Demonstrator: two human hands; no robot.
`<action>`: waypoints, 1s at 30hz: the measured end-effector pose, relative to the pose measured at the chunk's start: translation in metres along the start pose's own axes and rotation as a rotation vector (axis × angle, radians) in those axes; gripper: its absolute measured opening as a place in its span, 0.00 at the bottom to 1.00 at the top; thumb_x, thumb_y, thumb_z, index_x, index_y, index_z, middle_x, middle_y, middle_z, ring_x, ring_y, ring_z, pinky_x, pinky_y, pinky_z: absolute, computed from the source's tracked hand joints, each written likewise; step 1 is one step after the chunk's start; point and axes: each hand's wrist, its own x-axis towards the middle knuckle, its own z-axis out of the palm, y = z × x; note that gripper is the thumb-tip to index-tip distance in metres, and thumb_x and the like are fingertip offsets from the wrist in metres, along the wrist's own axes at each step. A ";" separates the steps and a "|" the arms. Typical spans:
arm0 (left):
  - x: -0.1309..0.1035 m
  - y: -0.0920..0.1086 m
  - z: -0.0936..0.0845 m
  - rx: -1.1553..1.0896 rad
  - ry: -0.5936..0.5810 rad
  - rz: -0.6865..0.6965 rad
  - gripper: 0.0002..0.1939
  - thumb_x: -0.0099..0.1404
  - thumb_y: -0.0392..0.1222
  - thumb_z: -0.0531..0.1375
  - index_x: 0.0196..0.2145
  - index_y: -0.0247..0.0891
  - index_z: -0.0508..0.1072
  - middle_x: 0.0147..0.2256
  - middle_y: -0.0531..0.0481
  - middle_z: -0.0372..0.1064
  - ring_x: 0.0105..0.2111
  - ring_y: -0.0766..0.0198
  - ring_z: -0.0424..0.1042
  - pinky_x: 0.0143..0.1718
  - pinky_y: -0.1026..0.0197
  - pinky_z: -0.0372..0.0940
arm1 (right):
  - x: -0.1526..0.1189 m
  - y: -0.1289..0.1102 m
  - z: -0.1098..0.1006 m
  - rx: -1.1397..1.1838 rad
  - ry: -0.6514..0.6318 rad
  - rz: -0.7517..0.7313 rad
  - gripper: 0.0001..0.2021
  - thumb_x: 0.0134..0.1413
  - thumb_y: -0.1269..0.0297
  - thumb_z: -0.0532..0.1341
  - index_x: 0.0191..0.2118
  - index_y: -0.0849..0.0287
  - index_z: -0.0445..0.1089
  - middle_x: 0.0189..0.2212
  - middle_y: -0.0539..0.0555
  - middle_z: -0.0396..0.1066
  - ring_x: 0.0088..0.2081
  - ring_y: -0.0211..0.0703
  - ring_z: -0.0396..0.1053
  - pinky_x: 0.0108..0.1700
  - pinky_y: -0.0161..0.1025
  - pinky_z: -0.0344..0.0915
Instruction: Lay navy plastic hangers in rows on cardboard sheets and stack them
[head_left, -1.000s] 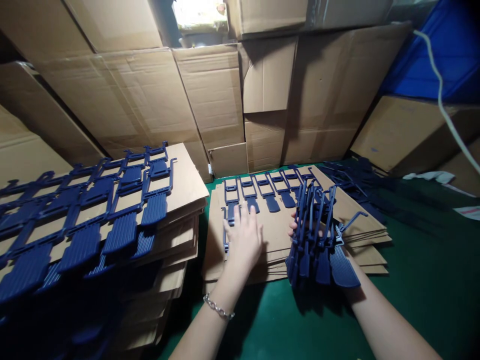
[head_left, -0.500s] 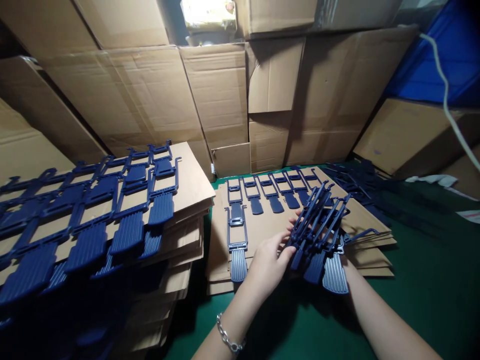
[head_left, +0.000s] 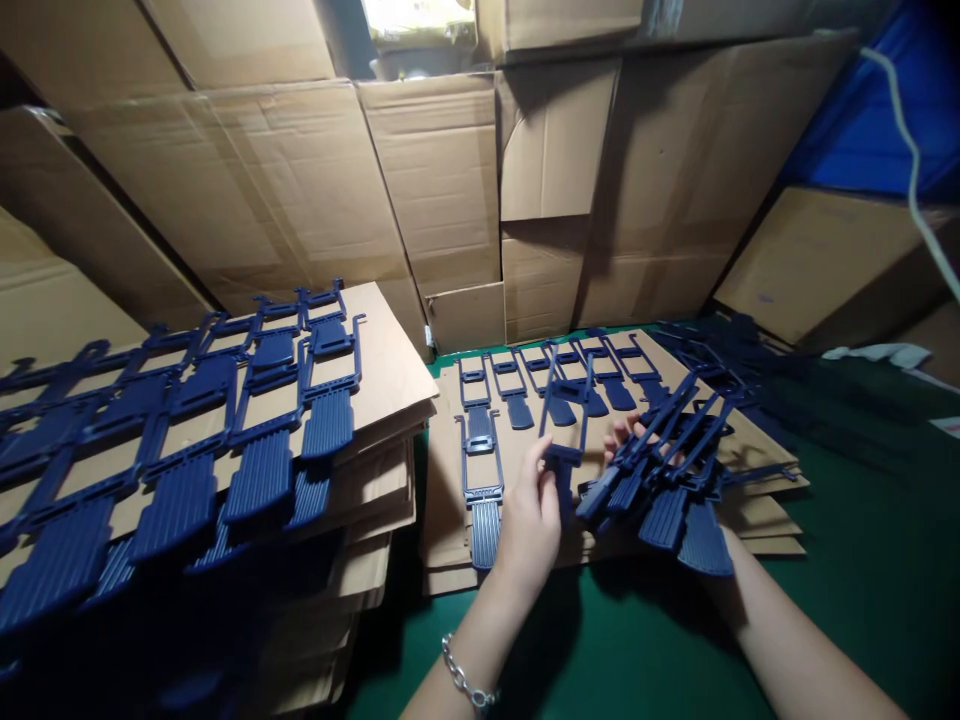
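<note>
My left hand (head_left: 529, 515) is closed on one dark blue plastic frame with a flat tab (head_left: 564, 455), pinched near its middle above the cardboard. Just to the right, my right hand (head_left: 624, 437) supports a bundle of several like frames (head_left: 667, 470), their ribbed tabs fanned toward me. The bundle hides most of that hand; only some fingertips and the forearm show. Beneath both hands lies a stack of cardboard sheets (head_left: 442, 500). On it, a row of frames (head_left: 517, 395) runs along the far edge, and another frame (head_left: 481, 480) lies at the left.
At the left stands a taller stack of cardboard sheets (head_left: 394, 350) covered with blue frames (head_left: 187, 490). Loose frames (head_left: 720, 355) are heaped at the back right on the green table (head_left: 862, 560). Cardboard boxes (head_left: 427, 180) wall the back, and a white cable (head_left: 911, 170) hangs at right.
My left hand has drawn one frame out of the bundle and moved slightly left with it. The bundle in my right hand has shifted right and its tabs are spread more.
</note>
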 end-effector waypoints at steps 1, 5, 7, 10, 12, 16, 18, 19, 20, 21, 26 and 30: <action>0.000 0.000 -0.001 -0.006 0.030 0.005 0.18 0.64 0.38 0.46 0.52 0.40 0.62 0.40 0.46 0.68 0.38 0.64 0.67 0.42 0.60 0.62 | 0.002 -0.004 0.003 0.041 0.011 0.003 0.09 0.51 0.58 0.57 0.40 0.47 0.67 0.41 0.45 0.67 0.42 0.40 0.67 0.43 0.42 0.67; 0.001 0.000 0.000 -0.126 0.052 -0.065 0.19 0.65 0.44 0.48 0.52 0.39 0.61 0.33 0.49 0.68 0.31 0.65 0.68 0.33 0.62 0.64 | 0.006 -0.020 0.008 0.104 0.076 -0.040 0.06 0.51 0.64 0.57 0.36 0.47 0.67 0.33 0.43 0.68 0.36 0.35 0.68 0.38 0.35 0.68; 0.001 0.003 0.002 -0.218 0.047 -0.104 0.21 0.63 0.47 0.50 0.53 0.39 0.60 0.31 0.49 0.68 0.28 0.66 0.68 0.31 0.62 0.65 | 0.007 -0.024 0.005 0.094 0.080 -0.076 0.07 0.51 0.64 0.57 0.37 0.47 0.67 0.35 0.44 0.68 0.36 0.34 0.67 0.39 0.35 0.68; -0.002 0.009 0.008 -0.262 0.043 -0.074 0.25 0.58 0.48 0.58 0.52 0.40 0.61 0.39 0.49 0.69 0.36 0.65 0.69 0.41 0.61 0.65 | 0.007 -0.021 -0.005 0.066 0.036 -0.090 0.11 0.51 0.62 0.56 0.42 0.44 0.65 0.42 0.43 0.66 0.42 0.35 0.66 0.44 0.36 0.67; -0.004 0.016 0.011 -0.217 0.027 -0.049 0.32 0.53 0.46 0.63 0.54 0.41 0.59 0.47 0.48 0.65 0.45 0.63 0.66 0.49 0.61 0.60 | 0.007 -0.016 -0.011 0.051 -0.012 -0.097 0.13 0.50 0.60 0.56 0.44 0.43 0.64 0.45 0.43 0.64 0.44 0.35 0.65 0.45 0.38 0.66; -0.016 0.025 0.011 0.024 -0.070 -0.059 0.44 0.49 0.46 0.64 0.59 0.37 0.49 0.58 0.45 0.50 0.58 0.58 0.50 0.58 0.58 0.50 | 0.007 -0.012 -0.012 0.092 -0.098 -0.151 0.12 0.49 0.58 0.56 0.42 0.45 0.65 0.43 0.44 0.65 0.44 0.35 0.65 0.46 0.37 0.65; -0.026 0.026 0.010 0.135 -0.116 -0.069 0.44 0.50 0.45 0.62 0.60 0.34 0.45 0.59 0.44 0.45 0.59 0.58 0.46 0.59 0.57 0.47 | 0.005 -0.014 -0.009 0.093 -0.105 -0.160 0.13 0.49 0.59 0.56 0.43 0.46 0.65 0.43 0.45 0.65 0.44 0.35 0.65 0.47 0.37 0.64; -0.031 0.026 0.010 0.179 -0.123 -0.074 0.43 0.52 0.44 0.60 0.60 0.33 0.45 0.60 0.44 0.45 0.59 0.58 0.45 0.59 0.57 0.46 | 0.004 -0.015 -0.007 0.085 -0.092 -0.150 0.13 0.49 0.60 0.55 0.43 0.46 0.65 0.43 0.45 0.65 0.44 0.35 0.65 0.48 0.36 0.64; -0.038 0.025 0.010 0.222 -0.117 -0.083 0.41 0.53 0.44 0.59 0.60 0.33 0.45 0.60 0.44 0.45 0.59 0.58 0.46 0.59 0.57 0.46 | 0.003 -0.016 -0.005 0.079 -0.070 -0.132 0.13 0.50 0.62 0.55 0.43 0.46 0.65 0.43 0.45 0.65 0.44 0.34 0.65 0.47 0.36 0.64; -0.044 0.023 0.010 0.263 -0.103 -0.098 0.40 0.54 0.44 0.57 0.61 0.33 0.45 0.59 0.44 0.46 0.59 0.58 0.47 0.59 0.58 0.48 | 0.002 -0.017 -0.004 0.079 -0.049 -0.114 0.13 0.50 0.63 0.54 0.43 0.45 0.65 0.44 0.44 0.65 0.45 0.34 0.65 0.47 0.36 0.64; -0.067 0.016 0.011 0.437 -0.097 -0.245 0.38 0.57 0.46 0.53 0.61 0.34 0.43 0.58 0.42 0.49 0.55 0.54 0.55 0.50 0.56 0.59 | 0.004 -0.017 -0.006 0.115 -0.046 -0.062 0.13 0.50 0.62 0.54 0.44 0.45 0.64 0.43 0.43 0.65 0.44 0.34 0.65 0.46 0.36 0.65; -0.067 0.014 0.014 0.587 -0.116 -0.343 0.37 0.58 0.47 0.52 0.61 0.35 0.42 0.56 0.39 0.51 0.49 0.50 0.62 0.42 0.56 0.63 | 0.007 -0.016 -0.010 0.020 -0.057 -0.084 0.13 0.49 0.59 0.54 0.42 0.45 0.64 0.44 0.42 0.64 0.45 0.34 0.65 0.49 0.37 0.63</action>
